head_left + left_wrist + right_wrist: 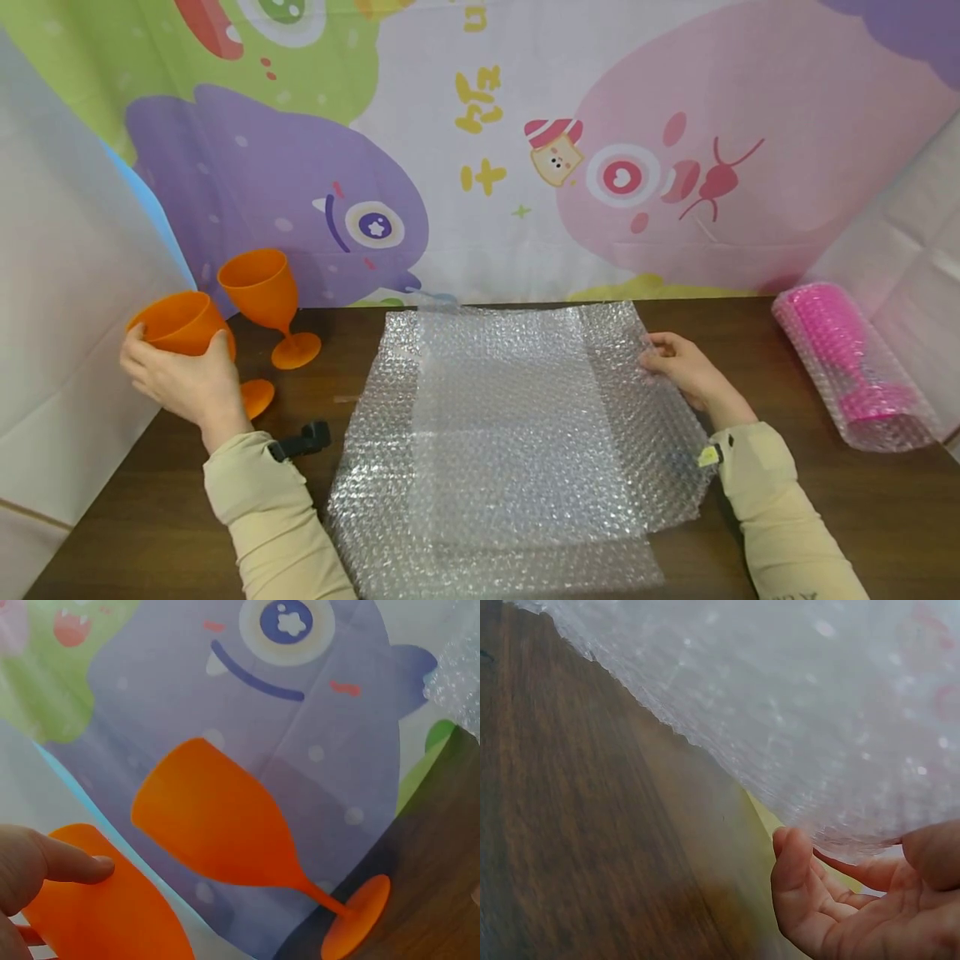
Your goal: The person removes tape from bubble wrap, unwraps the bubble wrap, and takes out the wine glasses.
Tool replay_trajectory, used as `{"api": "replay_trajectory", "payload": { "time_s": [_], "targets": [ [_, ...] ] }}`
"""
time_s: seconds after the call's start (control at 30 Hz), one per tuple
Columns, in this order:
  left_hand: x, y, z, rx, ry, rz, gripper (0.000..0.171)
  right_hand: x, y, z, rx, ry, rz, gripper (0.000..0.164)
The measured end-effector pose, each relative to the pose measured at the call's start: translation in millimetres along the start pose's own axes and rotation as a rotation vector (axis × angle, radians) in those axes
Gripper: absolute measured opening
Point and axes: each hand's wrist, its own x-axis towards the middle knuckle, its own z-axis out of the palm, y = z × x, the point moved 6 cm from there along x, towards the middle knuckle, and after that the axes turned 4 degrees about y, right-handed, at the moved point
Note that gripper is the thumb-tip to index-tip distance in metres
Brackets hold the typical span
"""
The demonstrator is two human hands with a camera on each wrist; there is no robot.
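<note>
My left hand [183,379] grips the bowl of an orange goblet [183,321] at the left, thumb on the near side and fingers round the far side. Just behind it a second orange goblet [258,287] stands upright on its foot. In the left wrist view the thumb lies against the held goblet [112,915]. Across the middle of the table spreads bubble wrap [510,450], layered in part. At its right edge my right hand [686,367] pinches the wrap between thumb and fingers, also seen in the right wrist view.
A pink goblet rolled in bubble wrap [855,367] lies at the far right beside the white side wall. The dark wooden table [127,508] ends at a cartoon-printed cloth [495,242] at the back. A white panel [60,333] borders the left side.
</note>
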Motion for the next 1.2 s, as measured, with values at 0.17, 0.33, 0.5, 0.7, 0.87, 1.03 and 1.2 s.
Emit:
{"api": "replay_trajectory", "payload": {
  "time_s": [0.17, 0.33, 0.5, 0.7, 0.87, 1.03, 1.2],
  "targets": [
    [1.3, -6.9, 3.0, -0.027, 0.012, 0.001, 0.072, 1, 1, 0, -0.003, 0.0, -0.01, 0.052],
    [1.7, -8.7, 6.1, -0.028, 0.024, 0.042, 0.072, 1, 2, 0, -0.001, -0.005, -0.007, 0.052],
    [2.6, -11.5, 6.2, -0.025, 0.023, 0.077, 0.074, 0, 1, 1, -0.003, -0.014, -0.009, 0.053],
    [4.4, -15.8, 6.4, -0.019, -0.003, 0.114, 0.084, 0, 3, 2, -0.007, -0.022, -0.003, 0.054],
    [3.4, -15.8, 9.7, 0.004, -0.063, 0.103, 0.089, -1, 4, 1, -0.006, -0.036, -0.01, 0.055],
    [-0.7, -8.3, 7.6, 0.003, -0.057, 0.182, 0.099, -2, 3, 0, 0.0, -0.053, -0.027, 0.055],
    [-7.7, 15.5, -2.5, 0.034, 0.051, 0.374, 0.106, -2, 0, -4, 0.012, -0.046, 0.0, 0.057]
  ]
}}
